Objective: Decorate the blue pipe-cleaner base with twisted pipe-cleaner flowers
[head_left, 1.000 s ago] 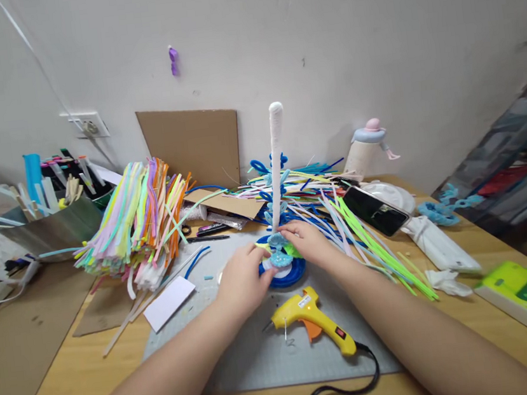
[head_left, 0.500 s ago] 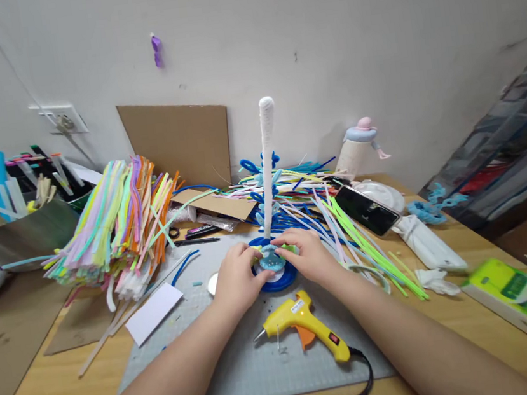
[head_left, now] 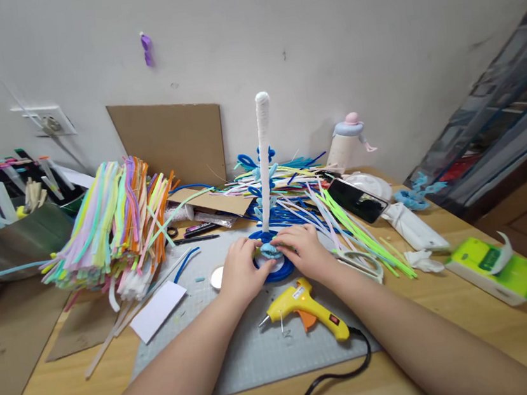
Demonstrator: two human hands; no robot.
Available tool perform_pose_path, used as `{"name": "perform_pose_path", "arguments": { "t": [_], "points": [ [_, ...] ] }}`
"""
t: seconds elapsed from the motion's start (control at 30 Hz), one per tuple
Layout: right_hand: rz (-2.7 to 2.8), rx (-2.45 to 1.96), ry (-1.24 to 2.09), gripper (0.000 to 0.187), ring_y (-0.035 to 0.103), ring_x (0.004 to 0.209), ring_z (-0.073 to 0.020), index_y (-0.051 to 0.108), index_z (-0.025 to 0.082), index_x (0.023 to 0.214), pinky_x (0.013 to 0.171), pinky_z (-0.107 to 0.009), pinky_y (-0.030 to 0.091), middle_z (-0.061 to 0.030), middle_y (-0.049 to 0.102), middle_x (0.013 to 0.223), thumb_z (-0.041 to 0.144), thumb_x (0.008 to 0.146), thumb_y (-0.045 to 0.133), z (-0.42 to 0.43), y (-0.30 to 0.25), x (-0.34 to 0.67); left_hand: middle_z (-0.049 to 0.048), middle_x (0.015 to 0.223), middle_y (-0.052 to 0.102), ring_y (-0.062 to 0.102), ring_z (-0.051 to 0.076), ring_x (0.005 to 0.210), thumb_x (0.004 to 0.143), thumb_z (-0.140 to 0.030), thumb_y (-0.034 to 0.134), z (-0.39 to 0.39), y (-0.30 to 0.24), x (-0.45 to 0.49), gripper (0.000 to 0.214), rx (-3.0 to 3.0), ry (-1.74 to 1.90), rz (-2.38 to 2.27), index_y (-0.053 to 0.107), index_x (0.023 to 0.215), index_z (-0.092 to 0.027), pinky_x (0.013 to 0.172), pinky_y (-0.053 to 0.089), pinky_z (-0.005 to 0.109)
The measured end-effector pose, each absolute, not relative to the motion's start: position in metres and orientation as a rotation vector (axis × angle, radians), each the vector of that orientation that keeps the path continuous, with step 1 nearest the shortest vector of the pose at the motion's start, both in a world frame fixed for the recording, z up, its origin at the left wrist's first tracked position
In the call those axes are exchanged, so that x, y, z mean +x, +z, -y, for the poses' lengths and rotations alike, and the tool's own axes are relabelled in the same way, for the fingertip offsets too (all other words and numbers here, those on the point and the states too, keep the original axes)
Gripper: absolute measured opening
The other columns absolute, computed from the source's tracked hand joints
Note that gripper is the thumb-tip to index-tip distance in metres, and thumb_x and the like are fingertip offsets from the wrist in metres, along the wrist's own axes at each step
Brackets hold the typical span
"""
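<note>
A tall white fuzzy post stands upright on a round dark-blue coiled base on the grey cutting mat. Both hands meet at the foot of the post. My left hand and my right hand pinch a small light-blue pipe-cleaner flower against the base, fingers curled round it. A yellow glue gun lies on the mat just in front of my hands, with its black cord trailing toward me.
A thick bundle of pastel pipe cleaners lies to the left, with loose ones spread to the right. A phone, white scissors, a green box, a white card, cardboard and a bottle surround the mat.
Both hands have drawn closer together round the light-blue flower at the post's foot. The view has shifted a little to the right; the glue gun has not moved on the mat.
</note>
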State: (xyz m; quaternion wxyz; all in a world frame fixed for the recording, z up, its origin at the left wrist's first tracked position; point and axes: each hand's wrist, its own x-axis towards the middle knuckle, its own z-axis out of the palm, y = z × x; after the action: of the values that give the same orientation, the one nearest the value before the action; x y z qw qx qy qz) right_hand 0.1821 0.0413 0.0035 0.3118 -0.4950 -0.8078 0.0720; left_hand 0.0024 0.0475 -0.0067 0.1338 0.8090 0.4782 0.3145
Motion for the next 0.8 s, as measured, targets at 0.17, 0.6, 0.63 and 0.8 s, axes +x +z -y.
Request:
{"name": "perform_pose_path", "arguments": {
  "t": [0.17,0.6,0.63,0.8],
  "points": [
    [2.147,-1.274,0.177,0.015,0.056,0.098,-0.0204,0.065,0.024,0.094,0.085,-0.04,0.026,-0.0038,0.067,0.101,0.017,0.085,0.054,-0.04,0.0,0.181,0.0061,0.092,0.055,0.051,0.022,0.09,0.074,-0.036,0.062,-0.048,-0.01,0.002,0.031,2.345,0.939,-1.402,0.056,0.099,-0.018,0.08,0.041,0.036],
    [1.855,-1.288,0.243,0.012,0.059,0.09,-0.0216,0.066,0.021,0.089,0.083,-0.036,0.041,-0.0046,0.067,0.09,0.024,0.083,0.056,-0.045,-0.004,0.203,0.0039,0.087,0.054,0.051,0.022,0.086,0.069,-0.037,0.067,-0.046,-0.006,0.002,0.03,2.352,1.079,-1.496,0.053,0.088,-0.02,0.076,0.04,0.034],
    [1.884,-1.297,0.237,0.013,0.059,0.092,-0.0219,0.066,0.022,0.091,0.084,-0.037,0.039,-0.0046,0.067,0.092,0.025,0.082,0.057,-0.044,-0.004,0.202,0.0039,0.088,0.054,0.05,0.022,0.087,0.069,-0.037,0.067,-0.045,-0.004,0.001,0.028,2.381,1.072,-1.489,0.053,0.086,-0.02,0.076,0.04,0.034],
    [2.029,-1.309,0.196,0.021,0.055,0.101,-0.0232,0.064,0.025,0.103,0.089,-0.041,0.032,-0.0055,0.066,0.105,0.027,0.084,0.056,-0.04,-0.004,0.195,0.0038,0.089,0.054,0.049,0.021,0.087,0.07,-0.037,0.067,-0.044,-0.002,-0.001,0.021,2.496,1.011,-1.423,0.06,0.081,-0.021,0.076,0.039,0.033]
  ]
}}
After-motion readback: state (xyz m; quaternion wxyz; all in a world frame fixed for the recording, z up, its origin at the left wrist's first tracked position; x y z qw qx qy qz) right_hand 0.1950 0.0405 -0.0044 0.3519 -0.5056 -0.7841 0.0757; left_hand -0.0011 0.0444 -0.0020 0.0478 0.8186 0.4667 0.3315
